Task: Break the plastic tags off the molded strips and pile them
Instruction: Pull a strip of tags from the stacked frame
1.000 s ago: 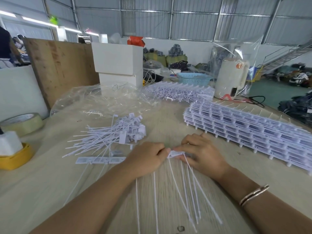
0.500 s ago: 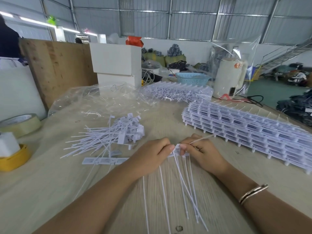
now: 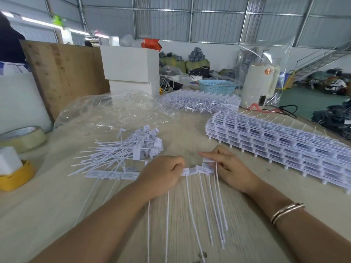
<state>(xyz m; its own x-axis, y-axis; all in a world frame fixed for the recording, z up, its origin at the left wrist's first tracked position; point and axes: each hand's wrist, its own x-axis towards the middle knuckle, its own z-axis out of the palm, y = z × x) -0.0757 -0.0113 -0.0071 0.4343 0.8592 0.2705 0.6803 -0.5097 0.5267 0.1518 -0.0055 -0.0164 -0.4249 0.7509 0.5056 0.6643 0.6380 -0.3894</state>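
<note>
Light: bright, even daylight from the open hall and strip lamps [image 3: 47, 23] at upper left.
Shadows: faint, soft.
Blur: slight smear on the near tabletop [image 3: 247, 234].
Distortion: wide-angle bending at edges.

The tags [image 3: 133, 149] in the pile are white. The strip [image 3: 197, 170] in the middle of the frame is white too, with long white tails. The stack of strips [image 3: 281, 147] on the right is white with dark patches. The counter [image 3: 57, 205] is pale tan with thin lines. At the left edge, the tape roll [image 3: 24, 136] is yellowish-tan and the tub [image 3: 17, 177] is yellow. The basket [image 3: 217, 87] at the back is light blue with a pattern of little holes.
</note>
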